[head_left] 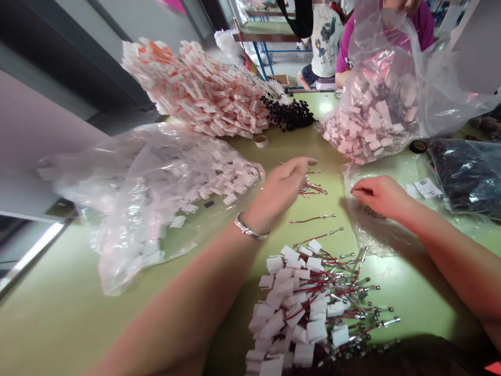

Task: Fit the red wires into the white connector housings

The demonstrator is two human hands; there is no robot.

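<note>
My left hand (285,185) reaches over the table with its fingers stretched out, slightly blurred. Just beyond and below its fingertips lie several short red wires with metal ends (313,189). My right hand (380,195) has its fingers pinched together over a flat clear plastic bag (362,237); whatever is between the fingertips is hidden. Small metal bits show under that hand. Two single red wires (313,219) lie apart, nearer to me. Closest to my body is a heap of red wires with white housings (287,292) and metal ends pointing right.
On the left, an open clear bag (129,193) spills white housings. Behind it rises a large pile of white and orange pieces (203,89) beside black connectors (291,114). Tape rolls (261,141), a full bag (371,120) and a dark bag (465,177) stand around. People sit beyond.
</note>
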